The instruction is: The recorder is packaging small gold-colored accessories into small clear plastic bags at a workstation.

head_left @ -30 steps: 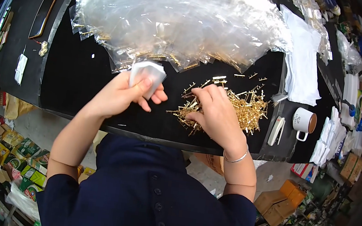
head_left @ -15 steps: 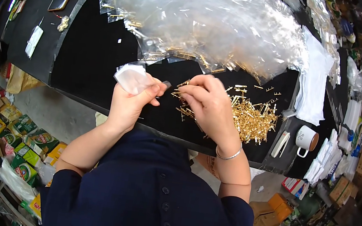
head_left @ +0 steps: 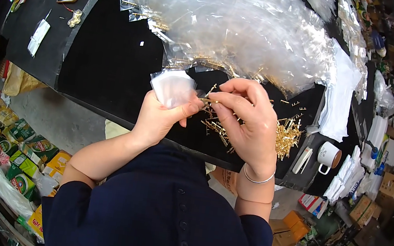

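Note:
My left hand (head_left: 160,118) holds a small clear plastic bag (head_left: 173,87) by its lower edge, just above the black table (head_left: 110,62). My right hand (head_left: 249,122) pinches a thin gold pin (head_left: 208,99) and holds its tip at the mouth of the bag. Under and to the right of my right hand lies a loose pile of gold pins (head_left: 287,135). More scattered pins (head_left: 216,128) lie beneath my fingers. A silver bracelet (head_left: 256,179) circles my right wrist.
A big heap of clear plastic bags (head_left: 235,23) covers the back of the table. White sheets (head_left: 343,90) lie to the right, with a white mug (head_left: 328,155) and a white stapler-like tool (head_left: 301,160) near the table edge. Green and yellow packages (head_left: 19,149) sit on the floor at left; cardboard boxes (head_left: 388,185) at right.
Both hands have come together and closer to me. My right hand lifted off the pin pile with a pin and brought it to the bag in my left hand.

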Demonstrator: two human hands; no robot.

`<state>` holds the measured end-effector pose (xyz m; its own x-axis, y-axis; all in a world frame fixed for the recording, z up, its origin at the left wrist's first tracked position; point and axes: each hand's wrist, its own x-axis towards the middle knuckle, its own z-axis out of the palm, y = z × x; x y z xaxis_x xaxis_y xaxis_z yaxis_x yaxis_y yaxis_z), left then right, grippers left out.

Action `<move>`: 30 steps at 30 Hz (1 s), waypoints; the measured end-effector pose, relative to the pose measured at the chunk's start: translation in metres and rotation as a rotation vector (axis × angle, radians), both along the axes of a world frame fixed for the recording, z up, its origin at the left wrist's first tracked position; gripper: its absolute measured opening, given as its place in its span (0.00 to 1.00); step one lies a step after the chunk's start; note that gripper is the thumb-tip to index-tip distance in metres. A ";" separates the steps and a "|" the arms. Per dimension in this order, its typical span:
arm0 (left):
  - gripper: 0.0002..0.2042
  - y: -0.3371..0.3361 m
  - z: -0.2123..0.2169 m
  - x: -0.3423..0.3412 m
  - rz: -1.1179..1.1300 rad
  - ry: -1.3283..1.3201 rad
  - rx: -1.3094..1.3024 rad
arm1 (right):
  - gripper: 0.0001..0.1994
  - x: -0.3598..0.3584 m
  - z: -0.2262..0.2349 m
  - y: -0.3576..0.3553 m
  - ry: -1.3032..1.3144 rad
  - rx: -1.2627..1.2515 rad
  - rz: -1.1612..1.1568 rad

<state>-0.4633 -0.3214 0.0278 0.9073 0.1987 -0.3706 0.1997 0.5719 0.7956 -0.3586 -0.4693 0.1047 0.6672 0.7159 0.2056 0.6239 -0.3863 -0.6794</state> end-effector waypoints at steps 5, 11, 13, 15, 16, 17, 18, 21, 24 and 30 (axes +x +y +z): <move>0.12 -0.003 -0.001 0.000 -0.003 -0.054 -0.047 | 0.08 0.000 -0.013 0.007 0.065 0.056 0.091; 0.13 -0.003 -0.006 0.001 0.128 -0.118 0.013 | 0.09 0.020 -0.012 0.002 -0.030 0.023 0.002; 0.13 0.001 -0.009 0.000 0.192 -0.137 0.054 | 0.10 0.023 -0.012 0.004 -0.117 0.014 -0.067; 0.11 0.008 -0.011 -0.004 0.181 -0.085 -0.059 | 0.11 0.018 -0.018 0.012 -0.124 0.005 -0.211; 0.10 0.010 -0.012 -0.005 0.178 -0.059 -0.116 | 0.11 0.016 -0.021 0.015 -0.128 0.000 -0.279; 0.10 0.010 -0.013 -0.006 0.183 -0.061 -0.117 | 0.11 0.014 -0.027 0.015 -0.130 0.000 -0.275; 0.10 0.009 -0.013 -0.007 0.137 -0.053 -0.060 | 0.12 0.010 -0.036 0.012 -0.098 -0.108 -0.254; 0.08 0.006 -0.012 -0.009 0.044 -0.036 0.054 | 0.12 0.001 -0.055 0.009 -0.032 -0.322 -0.214; 0.05 0.001 -0.002 -0.003 0.096 -0.049 0.029 | 0.10 -0.002 -0.063 0.018 -0.129 -0.329 -0.196; 0.07 0.004 -0.006 -0.003 0.077 -0.029 -0.045 | 0.07 0.002 -0.045 0.016 0.096 -0.080 -0.135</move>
<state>-0.4668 -0.3176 0.0221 0.9005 0.2518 -0.3546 0.1312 0.6199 0.7736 -0.3568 -0.4534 0.0600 0.7722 0.6300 0.0820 0.4961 -0.5174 -0.6972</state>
